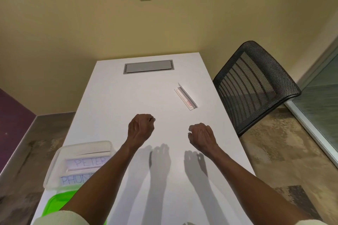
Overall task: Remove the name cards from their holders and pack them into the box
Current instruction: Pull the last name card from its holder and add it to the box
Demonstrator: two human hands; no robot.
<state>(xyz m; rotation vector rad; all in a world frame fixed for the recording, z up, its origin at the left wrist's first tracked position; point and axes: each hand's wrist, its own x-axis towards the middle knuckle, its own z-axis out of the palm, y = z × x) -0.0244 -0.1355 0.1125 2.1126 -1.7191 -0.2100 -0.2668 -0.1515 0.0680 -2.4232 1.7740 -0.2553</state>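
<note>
A clear plastic box (54, 159) stands at the table's left edge, partly behind my left forearm. Inside it lie a name card reading PETER (87, 162) and another starting PHUN (76, 179), plus a white holder (93, 148) at its far side. One more clear holder with a white card (186, 96) lies flat at the table's right, beyond my hands. My left hand (140, 128) and my right hand (201, 136) hover above the table's middle, fingers loosely curled, holding nothing.
A green lid (56, 204) lies on the white table (128, 97) in front of the box. A grey cable hatch (148, 66) sits at the far end. A black mesh chair (254, 86) stands to the right.
</note>
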